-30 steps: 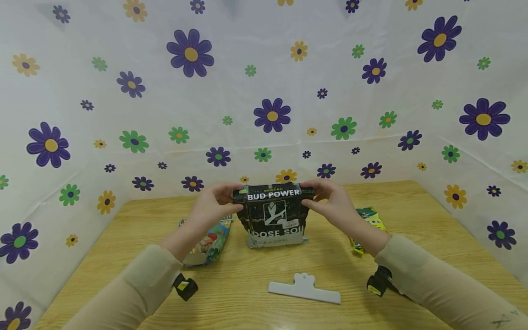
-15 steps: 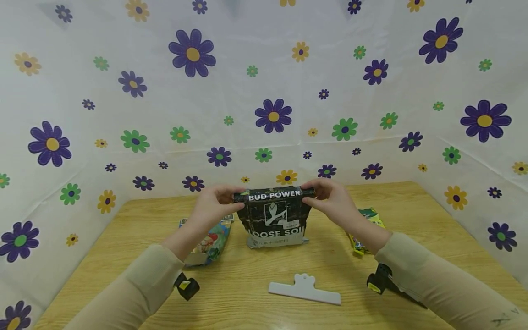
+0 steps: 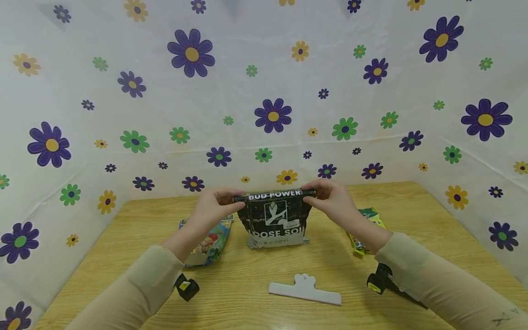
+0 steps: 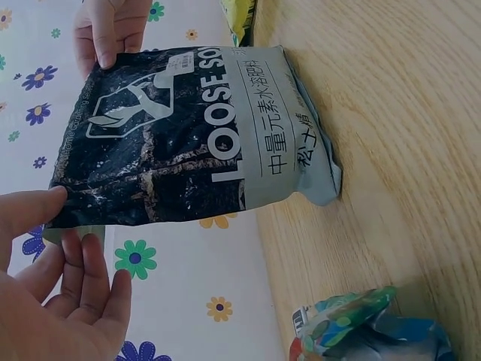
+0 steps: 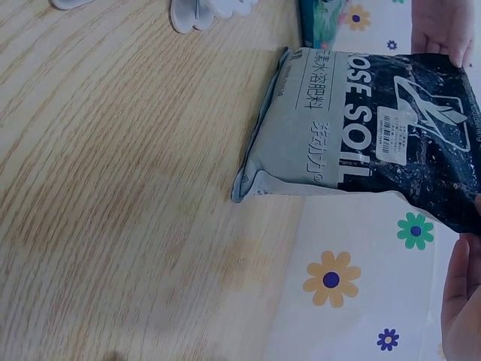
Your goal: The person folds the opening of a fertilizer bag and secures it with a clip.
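A black and grey bag of loose soil stands upright on the wooden table, its top edge folded over. At the top left corner my left hand pinches the fold between thumb and fingers. My right hand pinches the top right corner the same way. In the left wrist view the bag shows its front print, with the left thumb on its near corner. The right wrist view has the bag with a barcode sticker on it. Nearer the front lies a white sealing clip, untouched.
Behind my left forearm sits a colourful blue and green bag. A yellow and green packet lies by my right forearm. A flower-print cloth hangs behind and beside the table.
The top of the bag has rolled further down toward its front, so the BUD POWER lettering is now partly hidden. Both hands keep their grip at the corners. The clip has not moved.
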Motion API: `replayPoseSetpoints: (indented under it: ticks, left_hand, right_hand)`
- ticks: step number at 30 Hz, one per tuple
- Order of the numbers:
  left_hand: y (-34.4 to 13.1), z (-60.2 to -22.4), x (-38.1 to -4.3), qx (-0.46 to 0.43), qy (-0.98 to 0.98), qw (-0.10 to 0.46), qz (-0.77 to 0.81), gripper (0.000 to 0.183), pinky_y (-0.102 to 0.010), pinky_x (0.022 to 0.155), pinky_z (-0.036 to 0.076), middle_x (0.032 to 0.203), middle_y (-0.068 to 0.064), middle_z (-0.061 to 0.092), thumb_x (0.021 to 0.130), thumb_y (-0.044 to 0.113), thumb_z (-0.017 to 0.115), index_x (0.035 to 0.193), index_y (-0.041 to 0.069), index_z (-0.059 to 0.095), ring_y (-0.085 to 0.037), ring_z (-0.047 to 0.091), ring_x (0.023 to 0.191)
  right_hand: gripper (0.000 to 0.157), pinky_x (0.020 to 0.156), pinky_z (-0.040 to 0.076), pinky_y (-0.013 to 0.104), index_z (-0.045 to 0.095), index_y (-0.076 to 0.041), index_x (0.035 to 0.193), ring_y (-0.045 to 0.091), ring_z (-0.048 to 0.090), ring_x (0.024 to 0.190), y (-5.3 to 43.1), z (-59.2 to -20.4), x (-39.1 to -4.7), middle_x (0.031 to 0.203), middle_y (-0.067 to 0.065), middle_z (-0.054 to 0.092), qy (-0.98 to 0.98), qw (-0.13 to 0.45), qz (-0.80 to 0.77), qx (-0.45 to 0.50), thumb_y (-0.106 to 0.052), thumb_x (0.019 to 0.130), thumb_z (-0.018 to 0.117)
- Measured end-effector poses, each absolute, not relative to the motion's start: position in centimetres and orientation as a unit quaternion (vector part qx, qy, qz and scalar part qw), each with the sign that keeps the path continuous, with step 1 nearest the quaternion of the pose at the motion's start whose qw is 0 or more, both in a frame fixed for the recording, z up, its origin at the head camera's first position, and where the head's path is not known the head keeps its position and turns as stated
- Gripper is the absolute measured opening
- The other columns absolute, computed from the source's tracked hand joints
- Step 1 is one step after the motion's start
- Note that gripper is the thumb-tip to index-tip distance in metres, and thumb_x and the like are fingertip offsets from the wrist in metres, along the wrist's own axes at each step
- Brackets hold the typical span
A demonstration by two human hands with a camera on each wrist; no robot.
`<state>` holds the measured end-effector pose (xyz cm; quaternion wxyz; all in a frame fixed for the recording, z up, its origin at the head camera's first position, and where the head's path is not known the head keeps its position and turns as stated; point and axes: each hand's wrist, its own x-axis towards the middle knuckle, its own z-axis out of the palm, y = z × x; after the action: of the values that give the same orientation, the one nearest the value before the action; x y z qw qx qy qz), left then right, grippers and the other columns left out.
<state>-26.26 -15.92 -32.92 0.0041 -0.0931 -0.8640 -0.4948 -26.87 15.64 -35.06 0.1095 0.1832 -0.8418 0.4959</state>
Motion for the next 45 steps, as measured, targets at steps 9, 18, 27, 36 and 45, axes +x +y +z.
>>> replayPoseSetpoints:
  ticks: [9, 18, 27, 36, 45]
  left_hand:
    - [-16.0, -33.3, -26.3, -0.085, -0.860, -0.007, -0.503, 0.028, -0.038, 0.094, 0.059, 0.124, -0.012, 0.077, 0.102, 0.021, 0.075, 0.128, 0.011, 0.078, -0.022, 0.071, 0.106]
    - [-16.1, -33.6, -26.4, -0.072, -0.864, -0.012, -0.497, 0.029, -0.035, 0.090, 0.056, 0.123, -0.011, 0.077, 0.103, 0.026, 0.074, 0.127, 0.012, 0.078, -0.020, 0.069, 0.104]
    - [-16.0, -33.8, -26.5, -0.066, -0.865, -0.005, -0.498, 0.029, -0.045, 0.101, 0.058, 0.128, -0.013, 0.076, 0.102, 0.025, 0.074, 0.125, 0.008, 0.078, -0.026, 0.070, 0.114]
    - [-16.0, -34.0, -26.5, -0.061, -0.861, -0.015, -0.505, 0.033, -0.050, 0.107, 0.057, 0.138, -0.014, 0.071, 0.103, 0.027, 0.073, 0.129, 0.008, 0.076, -0.031, 0.066, 0.124]
    - [-16.1, -34.1, -26.5, -0.060, -0.861, -0.008, -0.506, 0.030, -0.047, 0.103, 0.057, 0.137, -0.014, 0.072, 0.102, 0.027, 0.074, 0.125, 0.007, 0.079, -0.029, 0.065, 0.122]
  right_hand:
    - [0.022, 0.070, 0.054, 0.017, 0.077, -0.001, 0.119, 0.016, 0.063, 0.082, 15.6, -35.0, -27.1, 0.116, 0.019, 0.074, -0.845, 0.103, 0.496, 0.172, -0.001, 0.097, 0.076]
    - [0.021, 0.069, 0.053, 0.017, 0.078, -0.001, 0.118, 0.018, 0.062, 0.081, 15.5, -35.0, -27.0, 0.115, 0.019, 0.075, -0.848, 0.110, 0.489, 0.174, -0.002, 0.097, 0.075]
    - [0.018, 0.067, 0.051, 0.018, 0.078, -0.001, 0.117, 0.016, 0.062, 0.080, 15.4, -35.1, -27.0, 0.114, 0.019, 0.074, -0.847, 0.111, 0.490, 0.174, -0.003, 0.099, 0.074]
    - [0.017, 0.068, 0.051, 0.018, 0.077, 0.000, 0.116, 0.016, 0.061, 0.081, 15.4, -35.2, -26.9, 0.111, 0.019, 0.074, -0.848, 0.110, 0.489, 0.173, -0.003, 0.099, 0.073]
    - [0.016, 0.069, 0.050, 0.019, 0.077, 0.000, 0.115, 0.018, 0.059, 0.081, 15.5, -35.3, -27.0, 0.109, 0.018, 0.073, -0.846, 0.096, 0.498, 0.167, -0.004, 0.101, 0.072]
